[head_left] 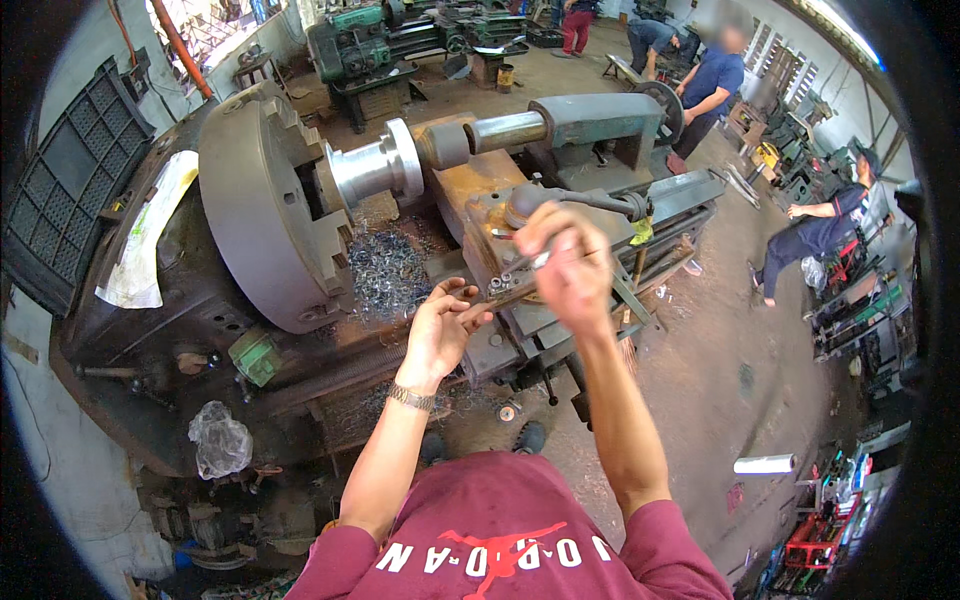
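A large lathe chuck (pixel 262 215) grips a shiny flanged metal workpiece (pixel 372 170), with the tailstock (pixel 597 122) on its far right side. In front of it is the tool post (pixel 502 262), topped by a long clamping handle (pixel 585 200). My left hand (pixel 440 325), wearing a metal watch, has its fingers curled round the end of a metal bar (pixel 505 298) at the tool post. Above the post's right side, my right hand (pixel 570 265) is closed and smeared by motion. A pale bit shows at its fingers; what it holds cannot be made out.
Curly metal chips (pixel 390 272) are heaped below the workpiece. A stained paper (pixel 150 235) lies on the headstock, and a plastic bag (pixel 220 440) hangs low at left. One person (pixel 712 80) stands by the tailstock wheel; another (pixel 820 220) sits at right.
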